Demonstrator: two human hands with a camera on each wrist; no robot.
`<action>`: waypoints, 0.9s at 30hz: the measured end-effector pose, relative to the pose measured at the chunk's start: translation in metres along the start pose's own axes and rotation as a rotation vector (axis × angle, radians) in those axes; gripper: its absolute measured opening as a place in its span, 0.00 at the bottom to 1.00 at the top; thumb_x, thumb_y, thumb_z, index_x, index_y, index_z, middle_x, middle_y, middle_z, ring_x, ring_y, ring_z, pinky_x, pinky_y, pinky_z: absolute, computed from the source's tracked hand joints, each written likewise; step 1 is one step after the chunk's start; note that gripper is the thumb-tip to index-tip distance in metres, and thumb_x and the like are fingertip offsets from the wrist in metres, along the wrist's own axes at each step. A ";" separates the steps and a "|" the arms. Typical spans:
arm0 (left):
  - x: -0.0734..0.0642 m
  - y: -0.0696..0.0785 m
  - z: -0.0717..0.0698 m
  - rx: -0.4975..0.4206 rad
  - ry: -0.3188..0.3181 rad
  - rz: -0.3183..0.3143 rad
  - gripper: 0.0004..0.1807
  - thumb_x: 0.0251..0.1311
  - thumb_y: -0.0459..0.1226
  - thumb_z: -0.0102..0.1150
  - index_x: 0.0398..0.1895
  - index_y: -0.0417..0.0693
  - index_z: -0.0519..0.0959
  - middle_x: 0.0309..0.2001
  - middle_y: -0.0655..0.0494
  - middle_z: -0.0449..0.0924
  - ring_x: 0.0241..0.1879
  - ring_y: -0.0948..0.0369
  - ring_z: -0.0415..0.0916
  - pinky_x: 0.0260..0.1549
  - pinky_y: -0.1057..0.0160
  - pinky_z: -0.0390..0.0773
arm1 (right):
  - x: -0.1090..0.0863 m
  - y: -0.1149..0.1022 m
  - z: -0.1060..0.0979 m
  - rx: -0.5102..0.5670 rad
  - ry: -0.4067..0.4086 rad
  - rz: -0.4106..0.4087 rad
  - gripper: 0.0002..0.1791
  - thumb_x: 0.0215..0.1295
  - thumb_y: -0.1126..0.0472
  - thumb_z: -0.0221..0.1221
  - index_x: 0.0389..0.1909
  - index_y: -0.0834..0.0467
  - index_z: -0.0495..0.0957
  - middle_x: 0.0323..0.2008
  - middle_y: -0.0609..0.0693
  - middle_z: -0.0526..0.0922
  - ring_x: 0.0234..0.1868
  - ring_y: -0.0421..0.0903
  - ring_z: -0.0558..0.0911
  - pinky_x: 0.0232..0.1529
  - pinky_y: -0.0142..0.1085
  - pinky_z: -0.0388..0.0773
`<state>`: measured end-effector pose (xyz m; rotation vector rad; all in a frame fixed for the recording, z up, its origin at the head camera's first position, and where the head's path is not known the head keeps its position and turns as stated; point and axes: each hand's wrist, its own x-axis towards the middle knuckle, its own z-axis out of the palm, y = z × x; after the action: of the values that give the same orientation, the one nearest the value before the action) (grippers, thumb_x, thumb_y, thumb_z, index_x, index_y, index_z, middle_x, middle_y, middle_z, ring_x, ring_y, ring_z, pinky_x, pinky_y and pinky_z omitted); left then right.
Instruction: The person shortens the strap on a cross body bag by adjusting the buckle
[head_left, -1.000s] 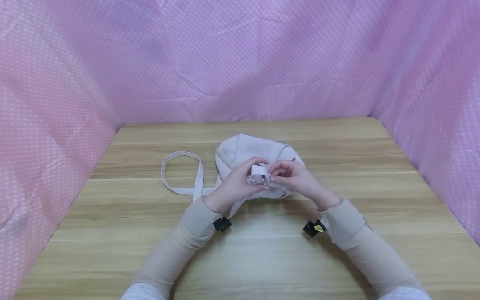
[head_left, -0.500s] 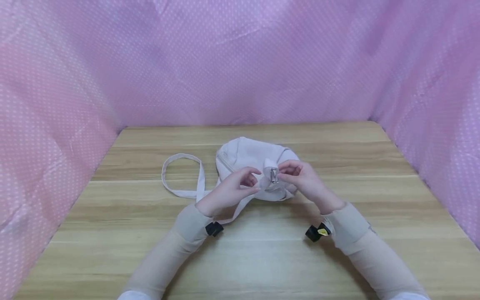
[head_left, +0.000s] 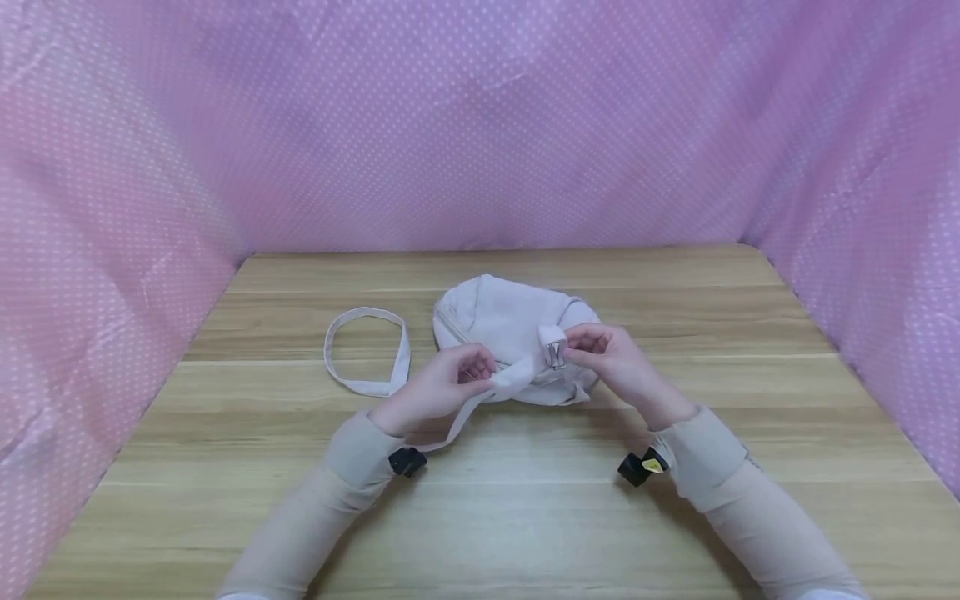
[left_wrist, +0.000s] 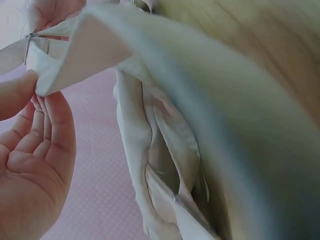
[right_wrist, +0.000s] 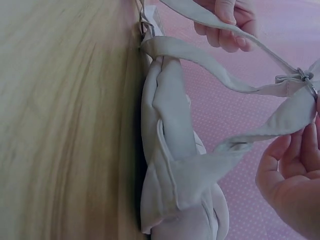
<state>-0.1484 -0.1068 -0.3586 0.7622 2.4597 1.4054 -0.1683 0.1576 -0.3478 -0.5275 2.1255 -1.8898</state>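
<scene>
A pale off-white bag (head_left: 506, 312) lies on the wooden table. Above its near side, my right hand (head_left: 611, 358) pinches the strap at a metal slider buckle (head_left: 556, 354). My left hand (head_left: 442, 383) pinches the same strap (head_left: 517, 377) to the left of the buckle. The left wrist view shows the strap folded between thumb and fingers of the left hand (left_wrist: 40, 165). In the right wrist view, strap lengths run through the metal buckle (right_wrist: 306, 77) beside the right hand (right_wrist: 295, 180). A zipped opening of the bag (left_wrist: 165, 165) gapes in the left wrist view.
A loop of strap (head_left: 365, 312) lies on the table (head_left: 525, 517) left of the bag. Pink dotted cloth (head_left: 480, 125) hangs behind and on both sides. Each wrist wears a small black device (head_left: 407, 461).
My left hand has moved left and down from the buckle, drawing out a length of strap. My right hand has shifted slightly right with the buckle, which now shows more.
</scene>
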 end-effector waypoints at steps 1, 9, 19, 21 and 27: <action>-0.001 -0.001 -0.001 0.008 -0.002 0.000 0.05 0.59 0.31 0.58 0.37 0.45 0.74 0.34 0.54 0.76 0.36 0.63 0.73 0.39 0.68 0.76 | 0.000 0.001 -0.001 0.011 -0.004 -0.013 0.21 0.60 0.74 0.54 0.30 0.40 0.79 0.29 0.33 0.81 0.33 0.31 0.77 0.36 0.23 0.74; -0.012 -0.008 -0.017 0.096 -0.017 -0.008 0.05 0.59 0.32 0.58 0.36 0.47 0.72 0.33 0.57 0.75 0.35 0.64 0.73 0.39 0.67 0.75 | -0.002 0.006 -0.011 0.038 0.003 -0.031 0.21 0.61 0.73 0.53 0.33 0.40 0.80 0.30 0.34 0.83 0.32 0.32 0.77 0.30 0.23 0.73; -0.035 -0.019 -0.033 0.142 -0.097 -0.010 0.04 0.58 0.31 0.57 0.34 0.47 0.73 0.31 0.58 0.75 0.32 0.67 0.71 0.36 0.69 0.74 | -0.011 0.013 -0.018 -0.068 0.021 0.026 0.18 0.61 0.70 0.55 0.33 0.39 0.79 0.30 0.33 0.82 0.27 0.35 0.73 0.21 0.27 0.69; -0.038 -0.020 -0.036 0.147 -0.099 -0.018 0.05 0.59 0.31 0.57 0.35 0.48 0.72 0.32 0.59 0.75 0.33 0.66 0.71 0.36 0.69 0.73 | -0.011 0.014 -0.019 -0.057 0.020 0.008 0.18 0.61 0.70 0.55 0.33 0.40 0.80 0.30 0.33 0.82 0.28 0.34 0.74 0.23 0.26 0.69; -0.045 -0.019 -0.043 0.163 -0.118 -0.052 0.05 0.59 0.32 0.56 0.32 0.49 0.71 0.30 0.61 0.73 0.32 0.66 0.71 0.36 0.69 0.73 | -0.013 0.014 -0.022 -0.079 -0.008 -0.018 0.17 0.60 0.70 0.56 0.33 0.40 0.81 0.30 0.33 0.81 0.29 0.31 0.76 0.29 0.26 0.72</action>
<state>-0.1351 -0.1707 -0.3555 0.7840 2.5048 1.1195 -0.1667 0.1845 -0.3597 -0.5714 2.2049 -1.8154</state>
